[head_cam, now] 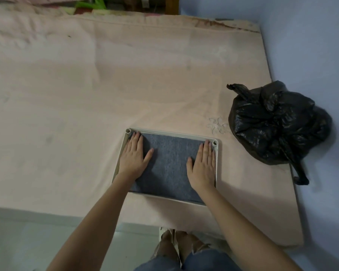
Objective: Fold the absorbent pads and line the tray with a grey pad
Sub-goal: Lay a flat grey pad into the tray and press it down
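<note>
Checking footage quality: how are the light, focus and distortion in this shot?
Head view: dim, flat, bluish light; soft focus throughout; glare only on the black bag; the wide lens bows the mattress edge; both hands, left hand and right hand, on the grey pad stay readable.

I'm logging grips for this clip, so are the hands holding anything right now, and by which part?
Nothing is held. The left hand and right hand lie flat, palms down, on the grey pad near its two short ends, inside the tray.

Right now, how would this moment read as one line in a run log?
step: lining tray | grey pad: flat in tray | left hand: palm down on pad | right hand: palm down on pad | black bag: beside tray
</note>
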